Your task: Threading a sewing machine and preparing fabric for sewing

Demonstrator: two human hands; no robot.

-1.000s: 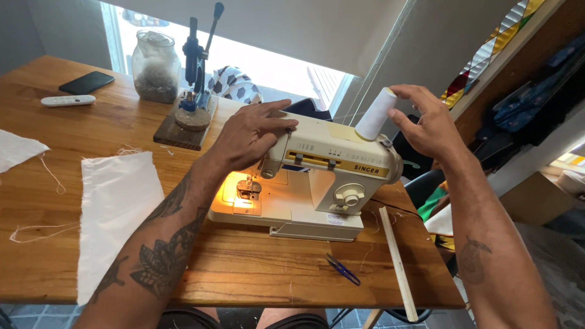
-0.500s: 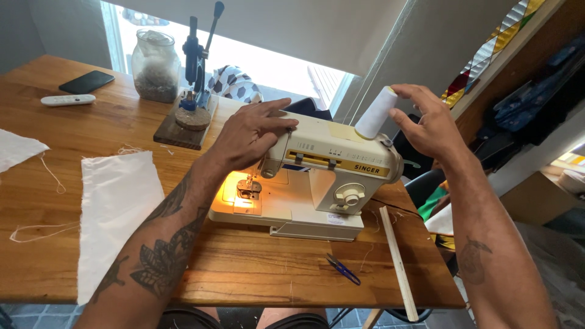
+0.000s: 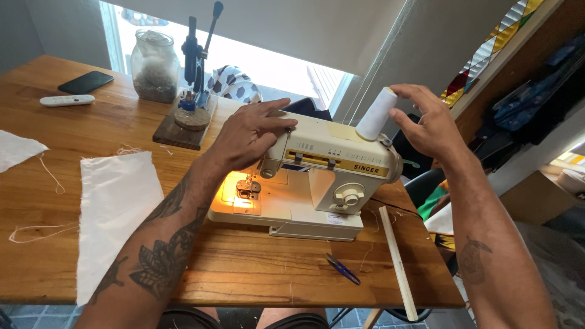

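Head view, from the left edge: a white remote (image 3: 67,100) and a dark phone (image 3: 85,81) lie near each other on the far left of my wooden table (image 3: 244,268). Nearer me, a scrap of white cloth (image 3: 17,149) sits at the edge, and a longer white cloth panel (image 3: 116,213) lies flat with loose threads around it. Behind these stands a glass jar (image 3: 154,73) by the window, and just beside it a blue hand press (image 3: 196,55) on a dark wooden block (image 3: 180,128).

My left hand (image 3: 250,131) rests palm down on the left end of the sewing machine (image 3: 317,176), fingers spread and flat; it grips nothing. The cream-coloured machine stands on the table right in front of me, its lamp lit over the needle plate.

On top of the machine at its right end stands a white thread spool (image 3: 376,114), tilted a little. My right hand (image 3: 429,125) is just beside it, fingers loosely curled and half open, fingertips touching the spool's upper right side; I cannot tell whether I truly hold it or only steady it.

Blue snips (image 3: 342,269) lie on the table in front of the machine, and a pale wooden stick (image 3: 397,262) lies along the right edge.
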